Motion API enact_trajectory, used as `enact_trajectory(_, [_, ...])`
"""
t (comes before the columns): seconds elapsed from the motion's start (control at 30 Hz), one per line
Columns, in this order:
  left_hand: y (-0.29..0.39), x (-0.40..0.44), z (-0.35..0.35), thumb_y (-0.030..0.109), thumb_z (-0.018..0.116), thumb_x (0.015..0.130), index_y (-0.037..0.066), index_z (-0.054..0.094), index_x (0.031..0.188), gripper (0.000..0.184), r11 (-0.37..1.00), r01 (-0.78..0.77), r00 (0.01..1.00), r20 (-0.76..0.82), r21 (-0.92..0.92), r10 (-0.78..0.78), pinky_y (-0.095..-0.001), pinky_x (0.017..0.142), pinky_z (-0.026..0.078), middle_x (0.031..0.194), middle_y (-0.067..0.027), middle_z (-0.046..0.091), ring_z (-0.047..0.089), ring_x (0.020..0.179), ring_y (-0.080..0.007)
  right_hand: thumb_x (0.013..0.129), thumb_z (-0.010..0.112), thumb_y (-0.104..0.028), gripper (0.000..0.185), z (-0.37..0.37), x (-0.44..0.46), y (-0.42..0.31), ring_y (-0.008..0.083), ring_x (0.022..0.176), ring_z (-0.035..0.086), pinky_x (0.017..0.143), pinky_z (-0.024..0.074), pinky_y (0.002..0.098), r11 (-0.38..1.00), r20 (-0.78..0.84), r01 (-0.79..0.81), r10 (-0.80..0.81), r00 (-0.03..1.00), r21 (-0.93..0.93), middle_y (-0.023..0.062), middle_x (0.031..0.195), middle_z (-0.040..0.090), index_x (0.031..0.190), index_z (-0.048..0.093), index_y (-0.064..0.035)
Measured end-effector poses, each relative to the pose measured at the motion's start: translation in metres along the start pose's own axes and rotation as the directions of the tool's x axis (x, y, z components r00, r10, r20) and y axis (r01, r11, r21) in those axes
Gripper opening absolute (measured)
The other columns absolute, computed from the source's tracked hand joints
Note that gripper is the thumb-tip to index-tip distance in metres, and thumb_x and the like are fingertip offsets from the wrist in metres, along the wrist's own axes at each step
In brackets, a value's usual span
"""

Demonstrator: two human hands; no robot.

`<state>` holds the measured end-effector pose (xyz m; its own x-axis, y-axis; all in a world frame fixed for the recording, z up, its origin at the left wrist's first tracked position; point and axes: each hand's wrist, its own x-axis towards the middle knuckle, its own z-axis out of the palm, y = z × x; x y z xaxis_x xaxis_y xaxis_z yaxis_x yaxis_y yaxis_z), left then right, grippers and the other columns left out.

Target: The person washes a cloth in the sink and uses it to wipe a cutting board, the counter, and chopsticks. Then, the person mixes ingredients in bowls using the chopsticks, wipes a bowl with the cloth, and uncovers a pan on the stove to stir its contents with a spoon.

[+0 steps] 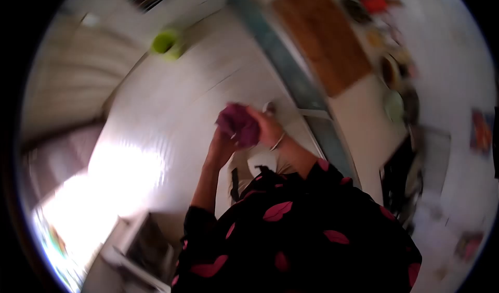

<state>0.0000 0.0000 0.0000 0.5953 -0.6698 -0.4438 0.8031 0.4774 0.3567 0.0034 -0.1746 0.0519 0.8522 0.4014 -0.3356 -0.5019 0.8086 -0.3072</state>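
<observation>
A crumpled purple cloth [238, 124] is bunched between my two hands, held out in front of my body above the pale floor. My left hand [222, 146] grips it from below and the left, its fingers mostly covered by the folds. Closed over the cloth's right side is my right hand [267, 127], with a thin bangle at the wrist. Blur hides the finer details of the fingers.
A lime-green bin [167, 44] stands on the floor at the upper left. To the right runs a counter [358, 119] bearing a brown board [325, 41], a black stove [400, 173] and several blurred items. Bright light falls on the floor [125, 163] at lower left.
</observation>
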Motion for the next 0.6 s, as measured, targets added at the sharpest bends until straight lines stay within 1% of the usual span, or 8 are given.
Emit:
enact_trajectory(0.03, [-0.004, 0.006, 0.010, 0.046, 0.039, 0.093, 0.018, 0.032, 0.136, 0.052, 0.992, 0.078, 0.996, 0.041, -0.103, -0.075, -0.0464, 0.103, 0.031, 0.139, -0.0059, 0.034, 0.032, 0.129, -0.0214, 0.095, 0.041, -0.030, 0.041, -0.012, -0.014, 0.000, 0.0261, 0.108, 0.055, 0.089, 0.0469, 0.0369, 0.991, -0.133, 0.055, -0.072, 0.989, -0.125, 0.0123, 0.118, 0.057, 0.131, 0.044, -0.0110])
enact_trajectory(0.07, [-0.002, 0.012, 0.021, 0.046, 0.039, 0.092, 0.015, 0.032, 0.136, 0.054, 0.984, 0.112, 0.987, 0.126, -0.138, -0.095, -0.0452, 0.102, 0.032, 0.138, -0.0064, 0.036, 0.036, 0.126, -0.0228, 0.095, 0.043, -0.030, 0.039, -0.026, -0.026, 0.003, 0.0243, 0.106, 0.056, 0.088, 0.0474, 0.0363, 0.851, -0.147, 0.090, -0.193, 0.970, -0.517, 0.0110, 0.117, 0.057, 0.128, 0.047, -0.0094])
enact_trajectory(0.13, [-0.046, -0.053, 0.084, 0.039, 0.044, 0.092, 0.007, 0.034, 0.134, 0.053, 0.983, 0.150, 0.987, 0.068, -0.104, -0.143, -0.0420, 0.101, 0.034, 0.133, -0.0094, 0.041, 0.043, 0.120, -0.0265, 0.094, 0.046, -0.031, 0.037, -0.026, -0.126, 0.031, 0.0208, 0.101, 0.058, 0.086, 0.0483, 0.0350, 0.334, -0.108, -0.008, -0.281, 0.954, -0.942, 0.0082, 0.114, 0.059, 0.121, 0.054, -0.0064])
enact_trajectory(0.23, [-0.038, -0.025, 0.102, 0.029, 0.048, 0.090, 0.002, 0.037, 0.130, 0.050, 0.907, 0.093, 0.975, 0.145, 0.410, -0.166, -0.0405, 0.102, 0.033, 0.128, -0.0131, 0.043, 0.042, 0.120, -0.0255, 0.094, 0.047, -0.032, 0.038, 0.003, -0.163, -0.002, 0.0148, 0.105, 0.054, 0.091, 0.0462, 0.0345, 0.737, -0.415, -0.075, -0.291, 0.862, -0.672, 0.0068, 0.112, 0.058, 0.116, 0.057, -0.0030])
enact_trajectory(0.27, [-0.033, -0.027, 0.100, 0.028, 0.049, 0.090, 0.003, 0.037, 0.130, 0.049, 0.904, 0.101, 0.974, 0.143, 0.416, -0.175, -0.0405, 0.102, 0.034, 0.128, -0.0131, 0.044, 0.043, 0.120, -0.0262, 0.093, 0.049, -0.033, 0.038, -0.037, -0.166, 0.015, 0.0153, 0.101, 0.057, 0.085, 0.0489, 0.0337, 0.754, -0.364, 0.075, -0.399, 0.842, -0.653, 0.0070, 0.108, 0.060, 0.113, 0.058, -0.0017])
enact_trajectory(0.37, [-0.045, -0.037, 0.094, 0.027, 0.050, 0.089, 0.003, 0.038, 0.129, 0.049, 0.920, 0.147, 0.970, 0.132, 0.364, -0.207, -0.0405, 0.099, 0.037, 0.124, -0.0124, 0.048, 0.047, 0.115, -0.0268, 0.092, 0.050, -0.032, 0.035, -0.070, -0.235, 0.014, 0.0158, 0.097, 0.059, 0.080, 0.0514, 0.0321, 0.829, -0.592, -0.015, -0.386, 0.708, -0.559, 0.0075, 0.107, 0.061, 0.109, 0.060, -0.0027])
enact_trajectory(0.5, [-0.095, -0.052, 0.087, 0.033, 0.049, 0.090, 0.003, 0.041, 0.127, 0.048, 0.918, 0.147, 0.974, 0.108, 0.369, -0.199, -0.0399, 0.099, 0.037, 0.124, -0.0103, 0.049, 0.047, 0.115, -0.0234, 0.090, 0.051, -0.024, 0.027, -0.204, -0.379, 0.035, 0.0136, 0.083, 0.063, 0.071, 0.0523, 0.0273, 0.355, -0.410, -0.205, -0.773, 0.484, -0.912, 0.0089, 0.100, 0.064, 0.101, 0.062, -0.0024])
enact_trajectory(0.6, [-0.146, -0.054, 0.098, 0.043, 0.050, 0.089, 0.004, 0.045, 0.125, 0.053, 0.924, 0.185, 0.981, -0.009, 0.335, -0.193, -0.0390, 0.097, 0.040, 0.121, -0.0102, 0.052, 0.051, 0.111, -0.0229, 0.088, 0.050, -0.022, 0.026, -0.243, -0.495, 0.035, 0.0146, 0.072, 0.064, 0.065, 0.0504, 0.0258, 0.501, -0.524, -0.248, -0.851, 0.033, -0.829, 0.0088, 0.078, 0.066, 0.089, 0.064, 0.0003])
